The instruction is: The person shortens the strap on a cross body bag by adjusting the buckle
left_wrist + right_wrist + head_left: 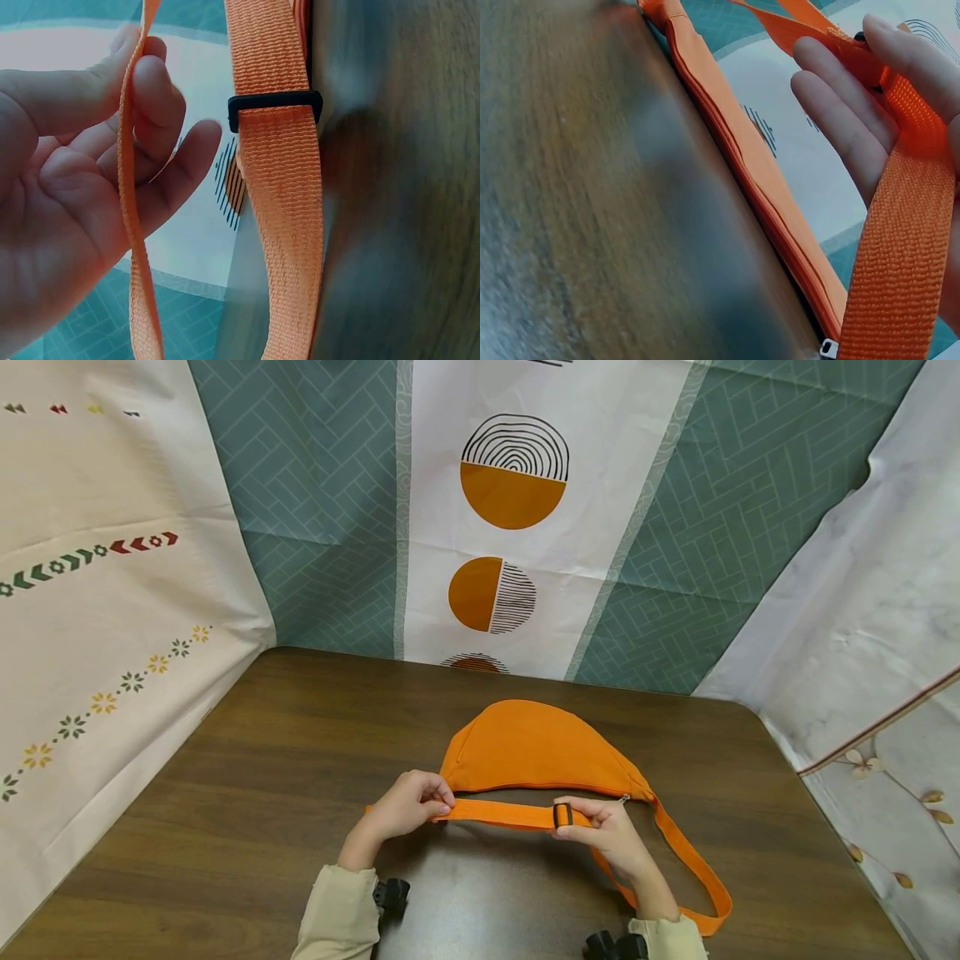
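Note:
An orange waist bag (540,747) lies on the table with its curved side away from me. Its orange webbing strap (498,812) is stretched between both hands just in front of it. My left hand (408,806) pinches the strap between thumb and fingers; in the left wrist view a black strap slider (276,107) shows beside the fingers. With thumb and fingertips my right hand (607,835) pinches the strap at a black slider (562,815). The bag's zipper (742,172) runs along its near edge, a metal zipper pull (829,348) at its right end.
The brown wooden table (247,827) spreads around the bag. A loop of strap (701,877) lies to the right, past my right forearm. Patterned cloths, a green and white one (322,510) among them, hang behind the table and at both sides.

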`<move>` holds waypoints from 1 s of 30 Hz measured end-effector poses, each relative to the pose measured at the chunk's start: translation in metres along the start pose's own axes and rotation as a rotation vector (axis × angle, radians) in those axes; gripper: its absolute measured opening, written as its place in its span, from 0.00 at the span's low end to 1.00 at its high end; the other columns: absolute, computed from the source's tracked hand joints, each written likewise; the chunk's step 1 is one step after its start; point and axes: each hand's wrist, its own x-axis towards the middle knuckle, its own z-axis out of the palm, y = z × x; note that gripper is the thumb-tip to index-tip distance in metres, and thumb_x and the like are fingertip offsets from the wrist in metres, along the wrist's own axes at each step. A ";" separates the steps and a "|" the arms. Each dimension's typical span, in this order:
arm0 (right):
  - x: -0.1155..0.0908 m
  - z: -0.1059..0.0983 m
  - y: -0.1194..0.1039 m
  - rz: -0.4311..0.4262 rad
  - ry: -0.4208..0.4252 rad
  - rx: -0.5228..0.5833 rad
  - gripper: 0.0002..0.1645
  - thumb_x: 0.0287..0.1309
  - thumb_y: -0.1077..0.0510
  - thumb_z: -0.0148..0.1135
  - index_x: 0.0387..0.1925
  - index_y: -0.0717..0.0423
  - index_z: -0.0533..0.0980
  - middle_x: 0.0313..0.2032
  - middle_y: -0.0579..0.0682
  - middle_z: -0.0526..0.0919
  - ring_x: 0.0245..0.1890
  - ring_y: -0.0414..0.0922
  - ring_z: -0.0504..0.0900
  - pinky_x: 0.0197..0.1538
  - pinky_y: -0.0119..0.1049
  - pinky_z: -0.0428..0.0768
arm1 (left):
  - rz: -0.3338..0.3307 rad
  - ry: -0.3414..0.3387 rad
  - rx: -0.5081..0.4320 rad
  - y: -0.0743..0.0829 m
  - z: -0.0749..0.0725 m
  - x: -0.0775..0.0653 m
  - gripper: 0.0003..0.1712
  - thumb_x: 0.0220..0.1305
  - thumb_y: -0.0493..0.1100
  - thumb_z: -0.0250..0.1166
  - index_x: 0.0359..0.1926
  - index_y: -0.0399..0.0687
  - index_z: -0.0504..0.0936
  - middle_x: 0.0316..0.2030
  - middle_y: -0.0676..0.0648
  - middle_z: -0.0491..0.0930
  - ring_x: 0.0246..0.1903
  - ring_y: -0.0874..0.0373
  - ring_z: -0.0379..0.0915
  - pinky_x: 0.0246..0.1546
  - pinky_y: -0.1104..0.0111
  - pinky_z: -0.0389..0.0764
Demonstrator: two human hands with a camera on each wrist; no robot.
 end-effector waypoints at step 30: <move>0.005 0.012 0.005 -0.041 -0.130 0.168 0.20 0.53 0.73 0.55 0.49 0.59 0.73 0.38 0.61 0.78 0.34 0.47 0.81 0.39 0.36 0.77 | 0.040 0.020 0.152 0.014 0.023 0.014 0.04 0.54 0.32 0.62 0.26 0.44 0.79 0.23 0.55 0.74 0.24 0.62 0.67 0.28 0.71 0.71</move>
